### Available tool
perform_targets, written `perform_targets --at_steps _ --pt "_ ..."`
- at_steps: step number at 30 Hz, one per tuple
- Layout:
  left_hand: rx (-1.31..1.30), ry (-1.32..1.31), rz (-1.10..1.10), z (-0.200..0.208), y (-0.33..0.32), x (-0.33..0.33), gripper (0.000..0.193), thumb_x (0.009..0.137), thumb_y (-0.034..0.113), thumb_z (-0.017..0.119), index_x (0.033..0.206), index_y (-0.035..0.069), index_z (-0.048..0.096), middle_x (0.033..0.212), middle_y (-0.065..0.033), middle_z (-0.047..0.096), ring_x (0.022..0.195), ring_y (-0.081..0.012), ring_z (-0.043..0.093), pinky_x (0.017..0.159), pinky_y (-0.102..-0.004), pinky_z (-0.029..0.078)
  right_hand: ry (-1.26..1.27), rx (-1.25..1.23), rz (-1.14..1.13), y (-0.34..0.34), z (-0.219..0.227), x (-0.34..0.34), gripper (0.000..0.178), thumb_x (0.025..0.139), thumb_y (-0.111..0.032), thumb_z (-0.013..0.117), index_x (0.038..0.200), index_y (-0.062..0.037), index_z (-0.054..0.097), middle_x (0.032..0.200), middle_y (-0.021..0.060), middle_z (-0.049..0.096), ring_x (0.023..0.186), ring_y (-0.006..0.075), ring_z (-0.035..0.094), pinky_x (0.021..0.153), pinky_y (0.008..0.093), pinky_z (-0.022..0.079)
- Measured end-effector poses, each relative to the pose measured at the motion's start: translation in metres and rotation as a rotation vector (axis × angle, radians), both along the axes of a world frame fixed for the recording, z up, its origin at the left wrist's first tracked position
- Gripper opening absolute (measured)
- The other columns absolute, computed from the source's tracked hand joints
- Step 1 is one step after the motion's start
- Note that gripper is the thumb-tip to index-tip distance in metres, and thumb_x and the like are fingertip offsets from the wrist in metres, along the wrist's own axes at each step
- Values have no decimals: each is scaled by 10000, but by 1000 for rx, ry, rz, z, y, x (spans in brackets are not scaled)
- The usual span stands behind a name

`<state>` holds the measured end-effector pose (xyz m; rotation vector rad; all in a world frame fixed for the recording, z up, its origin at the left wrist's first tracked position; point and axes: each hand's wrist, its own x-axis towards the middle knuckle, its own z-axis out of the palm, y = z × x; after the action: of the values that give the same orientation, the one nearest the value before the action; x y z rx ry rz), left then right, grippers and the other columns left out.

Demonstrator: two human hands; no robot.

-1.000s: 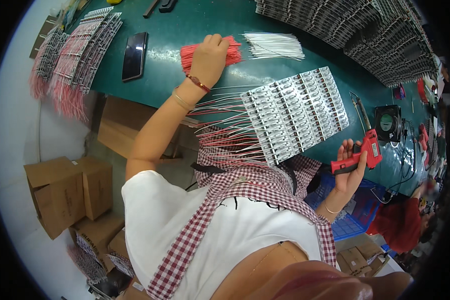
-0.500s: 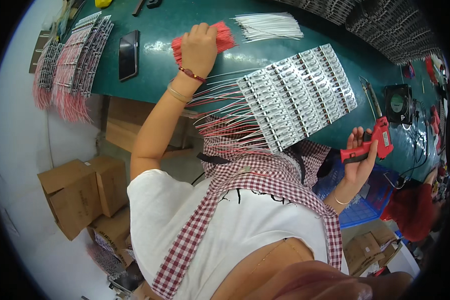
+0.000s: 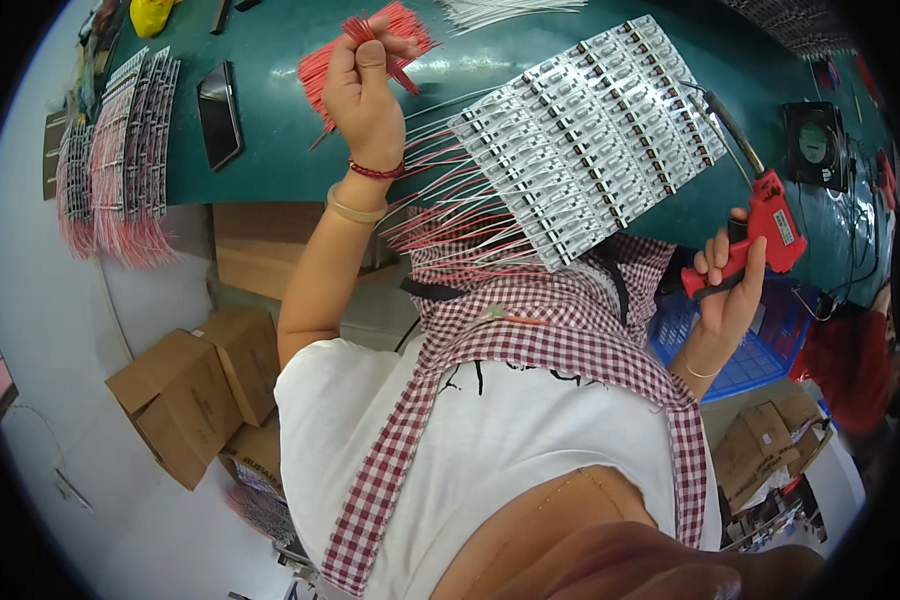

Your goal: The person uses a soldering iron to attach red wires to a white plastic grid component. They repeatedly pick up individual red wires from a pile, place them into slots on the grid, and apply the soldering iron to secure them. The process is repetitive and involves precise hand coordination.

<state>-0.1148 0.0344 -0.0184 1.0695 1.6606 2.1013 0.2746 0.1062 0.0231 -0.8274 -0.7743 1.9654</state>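
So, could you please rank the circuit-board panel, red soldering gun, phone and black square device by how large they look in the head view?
1. Circuit-board panel
2. Red soldering gun, partly covered by fingers
3. Phone and black square device: too alike to rank.

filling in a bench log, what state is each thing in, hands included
left hand, pinching some red wires
red wire pile, loose
white wires, loose, cut off by the frame
right hand, gripping the soldering gun
soldering gun, held; on or off unclear
circuit board sheet, wires trailing from its left edge
phone, flat, screen dark
fan, spinning or not unclear
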Motion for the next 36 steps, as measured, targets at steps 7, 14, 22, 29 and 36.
perform_targets --at_steps 7,14,22,29,36 --pt "-271 33 -208 46 -4 24 157 931 76 578 1010 -4 688 881 -87 697 707 -113 631 613 -247 497 -239 141 -39 -13 15 -21 518 973 -396 519 1232 48 454 673 67 524 501 114 470 556 284 455" --pt "-544 851 -194 32 1 30 115 788 11 658 888 41 706 750 -92 600 667 -229 593 589 -316 473 -424 207 37 -25 24 -51 534 900 -335 647 1187 92 503 640 66 540 493 118 499 514 270 465" --pt "-520 1048 -215 5 1 41 326 670 -54 631 970 58 693 751 -58 481 694 -213 500 593 -332 442 -534 36 200 -23 11 -87 256 917 -167 599 1050 52 603 623 28 571 502 85 517 486 221 412" --pt "-563 1036 -249 5 3 40 326 666 -62 615 965 48 679 778 -65 467 712 -212 482 613 -321 437 -635 66 265 -25 8 -89 151 901 -144 637 829 -13 614 656 19 595 553 83 546 508 233 424" --pt "-551 1019 -270 4 5 39 326 662 -69 607 964 36 673 778 -69 458 716 -213 483 616 -321 438 -817 179 302 -31 1 -78 117 843 -89 703 912 -18 642 713 14 620 604 95 573 561 244 458"
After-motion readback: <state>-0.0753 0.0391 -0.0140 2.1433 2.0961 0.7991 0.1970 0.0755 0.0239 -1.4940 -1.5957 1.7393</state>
